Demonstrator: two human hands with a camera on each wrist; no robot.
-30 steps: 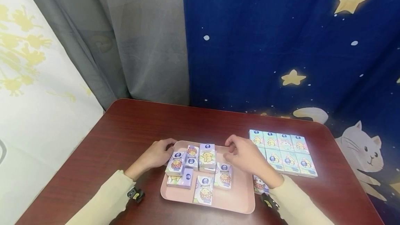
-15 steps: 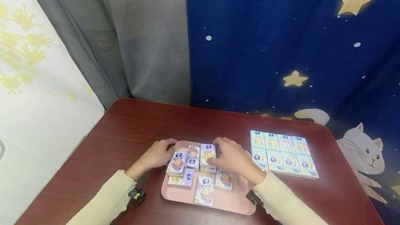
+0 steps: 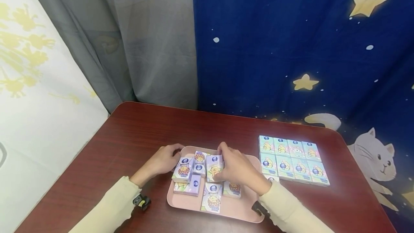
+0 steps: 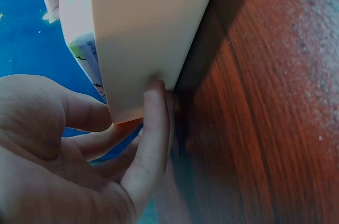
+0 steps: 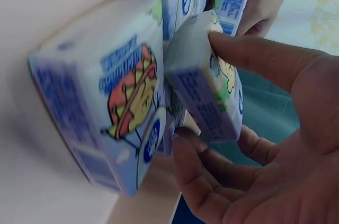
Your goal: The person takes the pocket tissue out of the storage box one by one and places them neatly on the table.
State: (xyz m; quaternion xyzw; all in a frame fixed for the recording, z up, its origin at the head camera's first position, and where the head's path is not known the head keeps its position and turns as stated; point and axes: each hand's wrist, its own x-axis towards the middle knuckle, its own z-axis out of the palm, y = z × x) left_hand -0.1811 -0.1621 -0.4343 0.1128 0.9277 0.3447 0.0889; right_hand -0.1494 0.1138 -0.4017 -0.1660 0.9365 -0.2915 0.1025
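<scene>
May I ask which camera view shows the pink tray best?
The head view, because the pink tray shows most of its rim there. The left wrist view shows only part of its side; the right wrist view, part of its floor.

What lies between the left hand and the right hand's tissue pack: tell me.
In the head view, other tissue packs on the pink tray lie between the left hand and the tissue pack pinched by the right hand.
</scene>
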